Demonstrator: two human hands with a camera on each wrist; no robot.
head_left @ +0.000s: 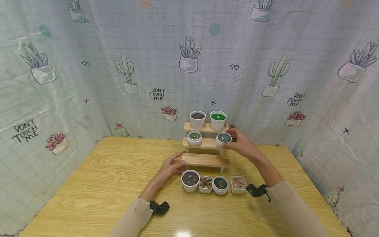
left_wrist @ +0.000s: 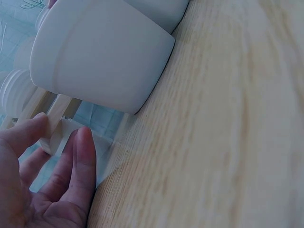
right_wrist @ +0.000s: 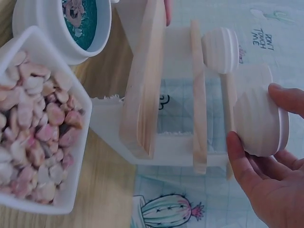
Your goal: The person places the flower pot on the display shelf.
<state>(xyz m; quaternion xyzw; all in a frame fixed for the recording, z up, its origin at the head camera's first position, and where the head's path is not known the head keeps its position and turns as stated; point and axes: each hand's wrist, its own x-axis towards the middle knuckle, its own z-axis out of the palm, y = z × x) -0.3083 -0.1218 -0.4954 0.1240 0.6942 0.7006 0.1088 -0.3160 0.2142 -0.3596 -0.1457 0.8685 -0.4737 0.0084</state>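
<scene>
Ribbed white pot [head_left: 224, 138], one, grasped in my right hand [head_left: 242, 143].
Located by the right end of the middle tier of the wooden stand [head_left: 205, 160]; I cannot tell whether it touches the board. My left hand [head_left: 169, 169] pinches the lowest tier's left end.

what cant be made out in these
Head view: some lower wall of the held ridged pot, covered by the right grip.
Left wrist view: contents of the large pot, hidden by its own wall.
Right wrist view: part of the pebble pot, cut off by the left edge.
</scene>
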